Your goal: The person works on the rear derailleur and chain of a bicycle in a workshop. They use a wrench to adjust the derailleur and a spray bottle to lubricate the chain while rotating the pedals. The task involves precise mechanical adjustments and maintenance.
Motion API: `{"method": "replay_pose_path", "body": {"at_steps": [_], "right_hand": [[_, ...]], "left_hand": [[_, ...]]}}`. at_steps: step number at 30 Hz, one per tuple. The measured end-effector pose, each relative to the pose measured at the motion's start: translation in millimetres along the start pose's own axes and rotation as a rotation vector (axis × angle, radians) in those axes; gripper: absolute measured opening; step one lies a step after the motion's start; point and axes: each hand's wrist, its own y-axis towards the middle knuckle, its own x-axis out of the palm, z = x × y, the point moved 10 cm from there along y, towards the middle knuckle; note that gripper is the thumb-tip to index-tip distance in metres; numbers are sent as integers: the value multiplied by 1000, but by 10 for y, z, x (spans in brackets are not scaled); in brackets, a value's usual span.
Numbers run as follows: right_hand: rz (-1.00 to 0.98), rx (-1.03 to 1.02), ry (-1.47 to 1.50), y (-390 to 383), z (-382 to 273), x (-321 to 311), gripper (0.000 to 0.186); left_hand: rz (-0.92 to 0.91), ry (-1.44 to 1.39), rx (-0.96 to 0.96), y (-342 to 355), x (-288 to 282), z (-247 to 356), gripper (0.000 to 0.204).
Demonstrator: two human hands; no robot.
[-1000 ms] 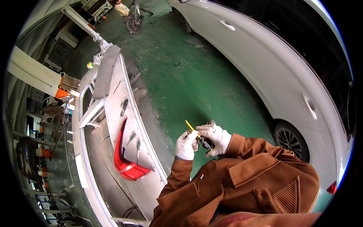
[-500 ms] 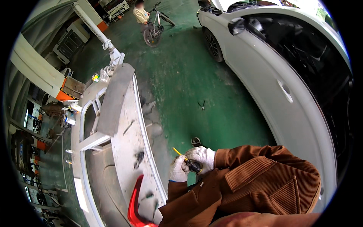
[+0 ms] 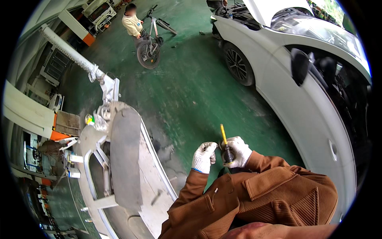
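Note:
My right hand (image 3: 239,151), in a white knit glove, is closed around what looks like a black tape measure (image 3: 228,155). A short yellow blade (image 3: 223,134) sticks out of it, pointing away from me. Just left of it, my left hand (image 3: 204,156), gloved the same way, has its fingers curled in a pinch. A small dark spot shows at those fingertips, too small to name. The two hands are close together in front of my brown jacket, above the green floor.
A white car (image 3: 314,131) with its hood up stands along my right. To my left is a metal bench (image 3: 159,201) with a grey pad (image 3: 125,159) and a white post (image 3: 75,53). Farther off, a person (image 3: 132,24) stands beside a bicycle (image 3: 149,53).
My hands have moved apart and the left has come off the yellow blade, which now points more directly away. The view has shifted; the red lamp on the bench has left it.

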Motion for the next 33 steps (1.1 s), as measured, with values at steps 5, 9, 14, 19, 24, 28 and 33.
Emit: {"method": "replay_pose_path", "body": {"at_steps": [5, 9, 14, 19, 24, 28, 33], "right_hand": [[11, 293, -93, 1428, 1832, 255, 82], [-140, 249, -206, 3062, 2711, 382, 83], [-156, 184, -255, 5212, 3496, 386, 86], [-157, 198, -296, 6860, 4622, 637, 86], [-145, 380, -388, 8155, 5847, 774, 85], [-103, 392, -334, 9482, 6429, 581, 81], [74, 477, -325, 10997, 7782, 272, 81]], "left_hand": [[100, -126, 55, 1725, -990, 740, 16], [329, -303, -42, 2555, -1950, 1191, 20], [276, -511, 52, 3665, -2442, 2479, 36], [187, -620, 115, 5513, -2732, 3455, 31], [246, -560, 29, 7770, -2901, 4376, 33], [172, -406, 79, 9112, -2731, 5920, 37], [201, -303, 167, 10444, -2574, 7388, 35]]}}
